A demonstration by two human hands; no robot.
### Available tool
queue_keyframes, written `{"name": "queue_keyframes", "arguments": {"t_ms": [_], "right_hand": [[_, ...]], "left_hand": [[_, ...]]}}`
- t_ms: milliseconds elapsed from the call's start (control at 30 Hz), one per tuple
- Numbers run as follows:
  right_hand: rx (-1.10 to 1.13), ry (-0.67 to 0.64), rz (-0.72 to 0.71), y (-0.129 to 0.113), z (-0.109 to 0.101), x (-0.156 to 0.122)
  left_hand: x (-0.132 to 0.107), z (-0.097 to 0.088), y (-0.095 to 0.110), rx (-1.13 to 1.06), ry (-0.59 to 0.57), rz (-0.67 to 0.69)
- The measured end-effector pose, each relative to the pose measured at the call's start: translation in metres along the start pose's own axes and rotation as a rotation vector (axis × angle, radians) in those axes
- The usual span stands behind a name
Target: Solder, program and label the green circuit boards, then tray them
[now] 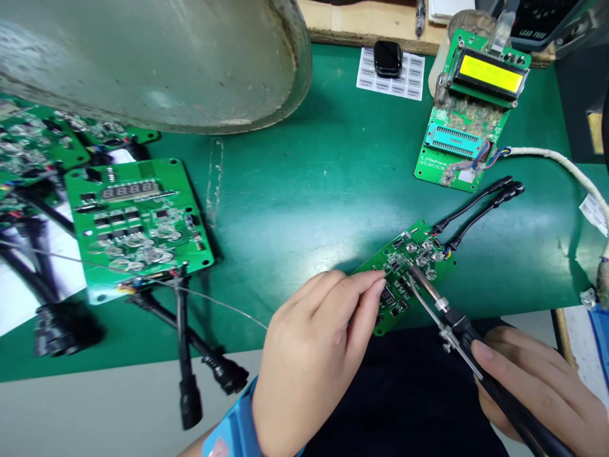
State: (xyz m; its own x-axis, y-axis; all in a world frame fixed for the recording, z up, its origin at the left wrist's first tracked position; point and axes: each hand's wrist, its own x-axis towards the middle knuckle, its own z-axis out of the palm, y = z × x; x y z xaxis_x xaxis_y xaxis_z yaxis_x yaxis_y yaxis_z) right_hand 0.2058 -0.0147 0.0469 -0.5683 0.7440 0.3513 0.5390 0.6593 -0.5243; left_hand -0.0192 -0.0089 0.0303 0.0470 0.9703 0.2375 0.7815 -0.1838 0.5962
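Note:
My right hand (537, 374) grips a soldering iron (469, 333) with a thin metal tube clamped alongside it. The iron's tip touches or hovers just over a green circuit board (399, 260), among its clear round parts; which of the two I cannot tell. My left hand (323, 336) is closed in a pinch above the same board, thumb and forefinger left of the iron's tip. A thin solder wire (228, 306) runs from the left into this hand; its end is hidden. Two black cables (480, 203) leave the board's upper right.
Another circuit board (143, 222) with cables lies left, near more boards (33, 143). A large grey lamp shade (157, 57) overhangs the upper left. A programmer board (471, 114) with a lit display stands at right. A black smartwatch-like object (387, 58) rests on a label sheet (366, 76).

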Motion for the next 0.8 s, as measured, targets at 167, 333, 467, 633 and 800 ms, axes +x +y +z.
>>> {"name": "queue_keyframes", "arguments": {"t_ms": [167, 333, 467, 633, 800], "right_hand": [[-0.030, -0.121, -0.020, -0.001, -0.007, 0.006], [-0.067, -0.142, -0.032, -0.001, -0.009, 0.011], [-0.057, -0.138, -0.029, -0.002, -0.008, 0.011], [-0.055, -0.163, -0.035, -0.001, -0.009, 0.011], [-0.067, -0.115, -0.054, 0.001, -0.006, 0.009]], "left_hand": [[-0.001, 0.000, 0.000, -0.008, -0.020, -0.011], [-0.001, 0.001, 0.000, -0.021, -0.040, -0.011], [0.000, 0.002, -0.002, -0.010, -0.022, -0.012], [0.000, 0.001, -0.002, 0.017, -0.013, -0.015], [-0.001, -0.001, 0.001, 0.020, -0.012, -0.023]]}}
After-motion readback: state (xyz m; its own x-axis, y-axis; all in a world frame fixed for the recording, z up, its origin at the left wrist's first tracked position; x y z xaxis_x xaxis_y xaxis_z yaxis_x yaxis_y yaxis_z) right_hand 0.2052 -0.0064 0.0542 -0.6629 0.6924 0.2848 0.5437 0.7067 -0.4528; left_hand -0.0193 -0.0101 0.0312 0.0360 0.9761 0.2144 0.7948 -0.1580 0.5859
